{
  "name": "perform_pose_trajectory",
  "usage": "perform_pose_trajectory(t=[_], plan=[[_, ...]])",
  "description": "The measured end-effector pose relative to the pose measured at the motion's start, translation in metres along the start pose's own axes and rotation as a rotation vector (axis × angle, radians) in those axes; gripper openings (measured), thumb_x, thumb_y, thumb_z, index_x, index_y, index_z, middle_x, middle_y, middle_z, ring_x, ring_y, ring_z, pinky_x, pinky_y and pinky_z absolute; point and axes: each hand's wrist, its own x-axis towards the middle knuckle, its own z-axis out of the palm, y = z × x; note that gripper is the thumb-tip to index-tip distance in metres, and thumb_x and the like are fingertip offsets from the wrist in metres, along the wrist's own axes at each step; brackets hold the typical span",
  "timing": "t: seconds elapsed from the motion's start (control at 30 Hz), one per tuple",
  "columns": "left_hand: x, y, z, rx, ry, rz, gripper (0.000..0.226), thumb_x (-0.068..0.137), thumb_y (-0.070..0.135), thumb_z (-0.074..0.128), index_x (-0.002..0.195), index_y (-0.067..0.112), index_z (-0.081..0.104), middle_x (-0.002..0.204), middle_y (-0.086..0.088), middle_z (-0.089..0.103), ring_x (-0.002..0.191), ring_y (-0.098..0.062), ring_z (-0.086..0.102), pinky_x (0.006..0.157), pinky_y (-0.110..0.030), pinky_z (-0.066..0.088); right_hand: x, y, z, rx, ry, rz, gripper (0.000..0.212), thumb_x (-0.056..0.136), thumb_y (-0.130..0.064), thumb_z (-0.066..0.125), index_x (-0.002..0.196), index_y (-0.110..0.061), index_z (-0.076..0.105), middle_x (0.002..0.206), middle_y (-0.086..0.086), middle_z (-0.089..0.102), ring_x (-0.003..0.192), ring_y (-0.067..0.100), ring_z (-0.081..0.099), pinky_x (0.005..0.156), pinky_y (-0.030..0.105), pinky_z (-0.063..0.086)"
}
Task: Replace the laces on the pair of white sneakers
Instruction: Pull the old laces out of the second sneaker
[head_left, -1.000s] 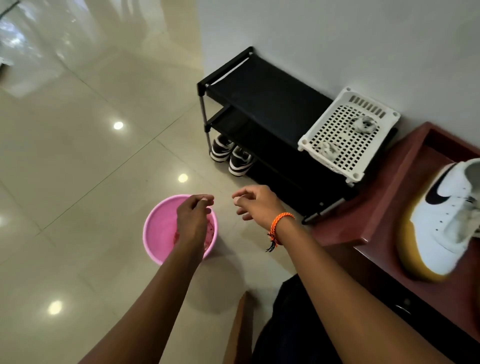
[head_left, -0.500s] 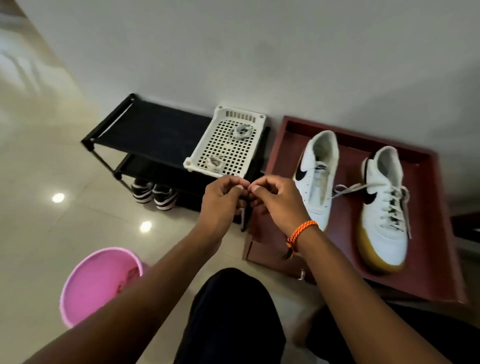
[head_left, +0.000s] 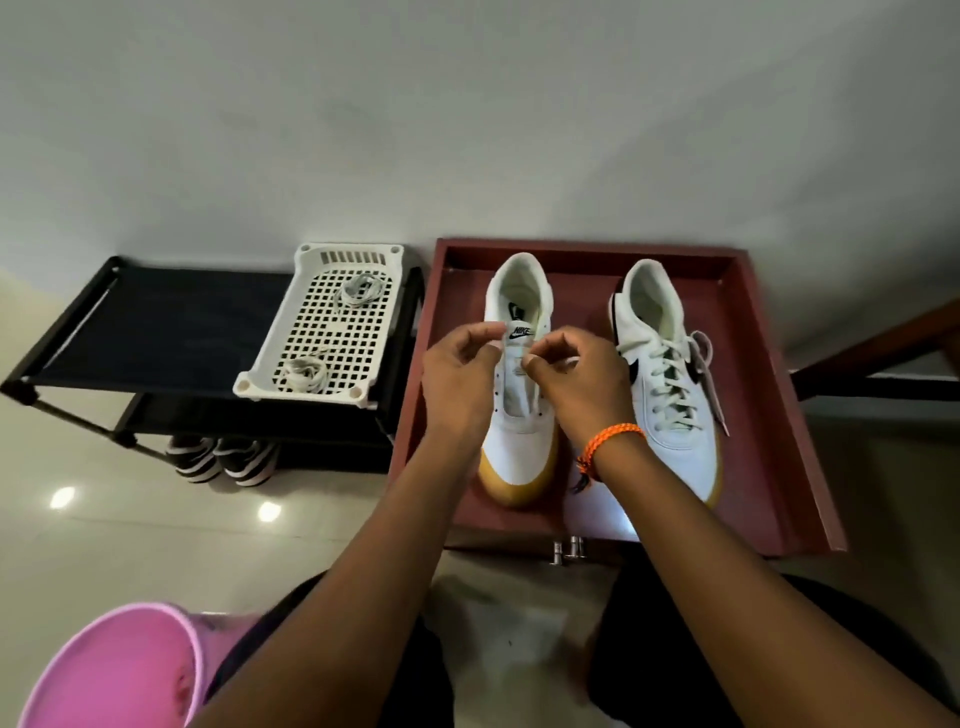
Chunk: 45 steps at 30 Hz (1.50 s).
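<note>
White leather sneakers, two of them, sit side by side, toes toward the viewer, in a dark red tray (head_left: 769, 415) against the wall. Left sneaker (head_left: 519, 447): no lace threaded, eyelets bare, tongue with its black logo tab showing between the hands, gum-yellow toe rim. Right sneaker (head_left: 670, 395): fully laced in white, loose lace ends trailing off its right side onto the tray. Left hand (head_left: 460, 379) hovers over the left edge of the unlaced shoe, fingers curled, thumb and forefinger pinched together near the tongue tab; something pale sits at the fingertips but too blurred to name. Right hand (head_left: 576, 384) mirrors it over the shoe's right edge, fingers curled, thumb and forefinger pinched close; whether anything is held, cannot tell. Orange braided bracelet (head_left: 610, 441) on the right wrist. Just left of the tray, a black shoe rack (head_left: 156, 332) carries a white perforated basket (head_left: 322, 332) with two coiled lace bundles, one at the far end (head_left: 358, 291), one at the near end (head_left: 304, 374). Striped dark shoes (head_left: 223, 460) on the floor under the rack. Pink bucket (head_left: 114, 670) at lower left, near the person's knee.
</note>
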Motion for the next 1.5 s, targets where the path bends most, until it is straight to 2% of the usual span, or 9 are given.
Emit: perform_pose_trajectory(t=[0.17,0.3,0.53,0.7,0.8,0.93,1.1,1.23,1.5], plan=[[0.021,-0.023,0.009,0.292,0.056,0.163,0.028,0.092,0.013,0.078,0.111,0.034,0.075,0.105,0.003,0.073,0.093,-0.010,0.068,0.084,-0.037,0.061,0.012,0.009,0.013,-0.135,0.054,0.080,0.034,0.083,-0.037,0.083,0.105,-0.031,0.058,0.106,-0.004,0.065,0.095,0.019,0.066,0.082,0.042,0.058],[0.035,-0.019,0.018,0.497,0.109,0.182,0.035,0.087,0.009,0.079,0.109,0.035,0.072,0.113,0.000,0.063,0.084,-0.009,0.060,0.066,-0.017,0.042,0.016,0.007,0.020,-0.138,0.022,0.063,0.033,0.086,-0.036,0.080,0.115,-0.029,0.065,0.111,-0.005,0.071,0.101,0.019,0.069,0.085,0.040,0.058],[0.043,-0.009,0.021,0.527,0.265,0.141,0.036,0.084,0.002,0.070,0.098,0.035,0.071,0.122,0.004,0.057,0.111,-0.018,0.064,0.086,-0.033,0.052,0.009,-0.002,0.028,0.055,-0.096,0.095,0.038,0.090,-0.022,0.077,0.127,-0.023,0.069,0.117,-0.005,0.075,0.105,0.013,0.070,0.094,0.040,0.059],[0.033,0.000,0.044,0.650,0.362,0.347,0.025,0.085,0.008,0.066,0.095,0.030,0.071,0.121,0.005,0.052,0.120,-0.019,0.050,0.098,-0.034,0.037,0.019,0.007,0.010,0.282,-0.288,0.188,0.034,0.087,-0.010,0.065,0.116,-0.024,0.074,0.102,-0.001,0.079,0.095,0.021,0.076,0.087,0.050,0.063],[0.033,-0.004,0.064,0.565,0.213,0.472,0.020,0.087,0.008,0.064,0.093,0.026,0.072,0.112,0.010,0.053,0.108,-0.010,0.053,0.094,-0.020,0.044,0.036,0.012,-0.026,0.233,-0.237,0.152,0.020,0.088,-0.014,0.065,0.101,-0.022,0.077,0.093,0.002,0.079,0.085,0.026,0.076,0.078,0.049,0.065],[0.026,-0.015,0.099,0.442,-0.157,0.392,0.029,0.089,0.012,0.063,0.111,0.031,0.071,0.114,0.007,0.054,0.090,-0.007,0.062,0.082,-0.041,0.058,0.053,0.027,-0.083,-0.009,-0.081,0.142,0.022,0.085,-0.022,0.066,0.100,-0.034,0.077,0.080,-0.005,0.075,0.085,0.024,0.075,0.081,0.050,0.062],[0.015,-0.028,0.124,0.572,-0.345,0.365,0.053,0.090,0.041,0.071,0.137,0.055,0.051,0.127,0.010,0.044,0.105,-0.017,0.065,0.088,-0.053,0.058,0.047,0.041,-0.131,-0.314,-0.060,0.107,0.034,0.095,-0.020,0.073,0.123,-0.039,0.070,0.084,-0.011,0.064,0.078,0.004,0.064,0.061,0.013,0.042],[0.012,-0.029,0.130,0.623,-0.399,0.373,0.055,0.086,0.054,0.065,0.138,0.057,0.049,0.143,0.012,0.044,0.121,-0.017,0.062,0.100,-0.062,0.051,0.045,0.051,-0.137,-0.498,-0.150,0.078,0.057,0.099,-0.027,0.071,0.148,-0.048,0.054,0.124,0.000,0.064,0.114,0.021,0.062,0.083,0.028,0.044],[0.021,-0.027,0.109,0.747,-0.469,0.442,0.057,0.088,0.056,0.073,0.138,0.053,0.047,0.146,0.012,0.043,0.108,-0.014,0.066,0.089,-0.052,0.059,0.046,0.056,-0.129,-0.501,-0.229,0.019,0.061,0.093,-0.018,0.073,0.142,-0.047,0.051,0.123,0.001,0.061,0.103,0.022,0.066,0.082,0.037,0.061]])
